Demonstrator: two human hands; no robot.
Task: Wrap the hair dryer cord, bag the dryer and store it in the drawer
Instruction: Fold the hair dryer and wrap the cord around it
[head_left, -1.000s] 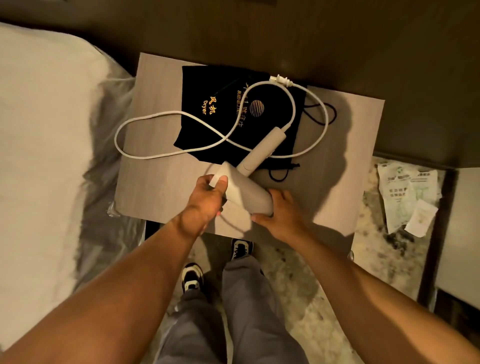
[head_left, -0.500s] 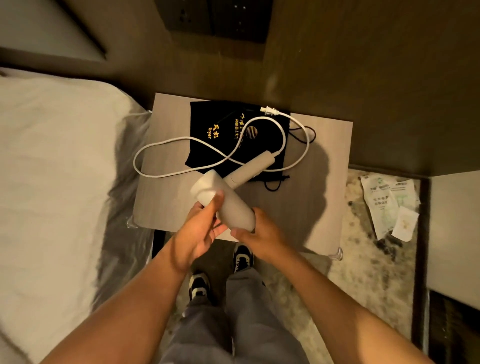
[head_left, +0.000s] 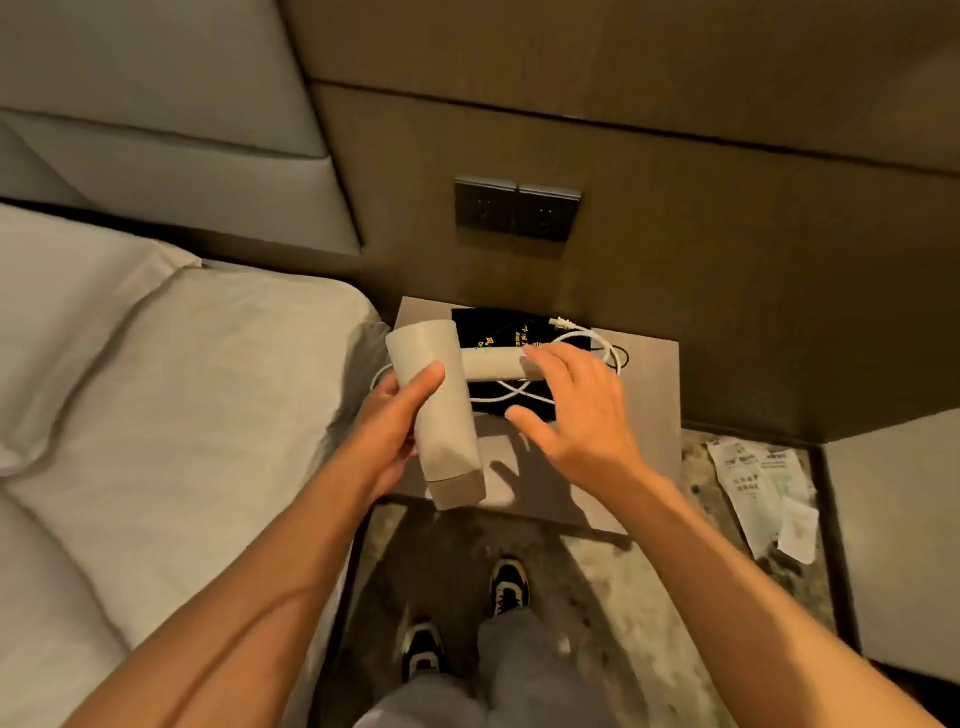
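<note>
Your left hand is closed around the barrel of the hair dryer, thumb laid across the front and the fingers hidden behind it, so the body hangs above the near edge of the worktop with one end toward you and the other toward the wall. Keep that grip firm and steady; it is your anchor for the winding, and I judge the wrap has not begun, since no turn of cord sits on the dryer. Your right hand is spread open just to the right of the left, holding nothing, its fingertips at the outer end of the dryer's handle; whether they actually touch it I cannot tell. Close that hand on the cord where it leaves the handle, not further out, and lay even, loose turns around the handle so the wire is not kinked at its root. Just beyond and beneath your right hand, the cord lies in slack loops across the black bag, which is flat on the worktop. Feed those loops in gradually so they do not drag the bag along. Farthest from you, past your right fingertips, the plug rests near the bag's far edge; tuck it under the last turn. No drawer is in view.
</note>
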